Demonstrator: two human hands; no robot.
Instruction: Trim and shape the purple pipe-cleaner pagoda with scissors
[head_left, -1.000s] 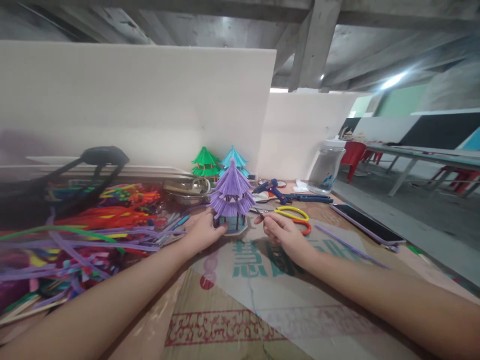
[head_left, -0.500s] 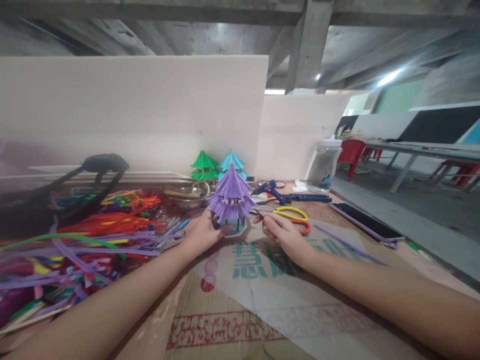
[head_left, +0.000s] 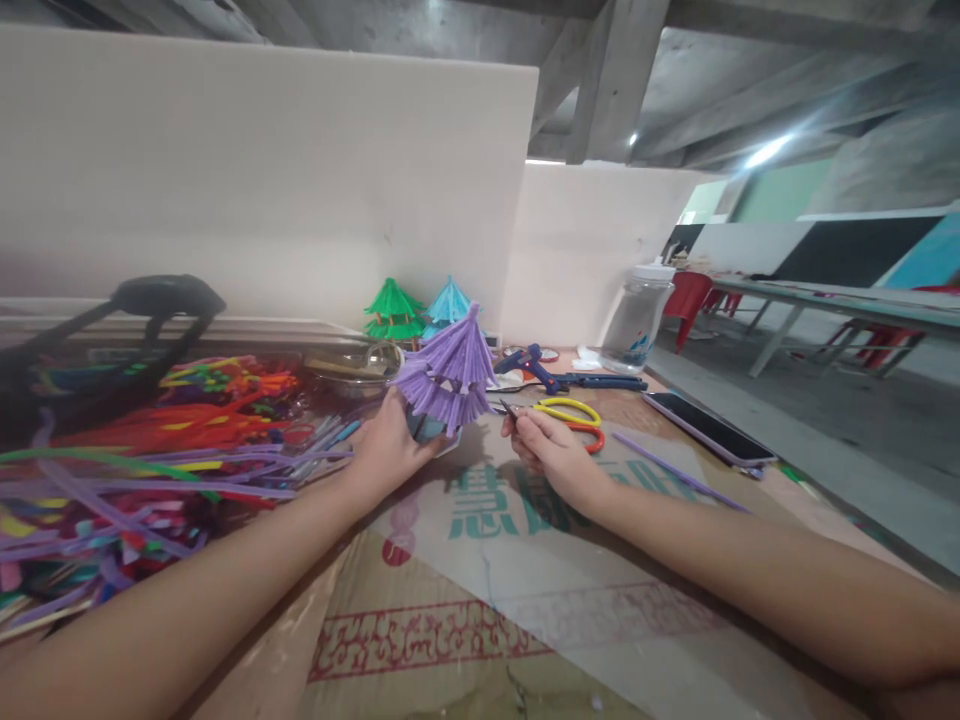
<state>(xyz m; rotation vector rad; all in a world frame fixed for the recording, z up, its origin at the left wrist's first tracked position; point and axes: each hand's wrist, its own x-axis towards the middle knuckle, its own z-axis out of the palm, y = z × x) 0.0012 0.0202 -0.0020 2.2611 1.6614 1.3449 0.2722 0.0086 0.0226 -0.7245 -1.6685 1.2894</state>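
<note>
A purple two-tiered pavilion (head_left: 452, 370) made of fuzzy stems tilts to the right above the table, its pale base gripped by my left hand (head_left: 386, 445). Just right of it, my right hand (head_left: 551, 450) pinches a small dark pointed tool (head_left: 509, 410); the rest of that tool is hidden in the fingers. Behind the purple piece stand a green pavilion (head_left: 394, 312) and a light blue one (head_left: 448, 303). Scissors with yellow and red handles (head_left: 574, 408) lie beyond my right hand.
Colourful fuzzy stems (head_left: 180, 430) heap up on the left, near a metal bowl (head_left: 349, 370). A blue glue gun (head_left: 534, 368), a clear bottle (head_left: 639, 318), a phone (head_left: 705, 428) and a purple stem (head_left: 675, 470) are at the back and right. A white board (head_left: 262, 190) stands behind.
The purple pavilion has gone from upright to tilted, its top leaning right, in my left hand. My right hand keeps its pinch on the dark tool. The whole view has shifted slightly.
</note>
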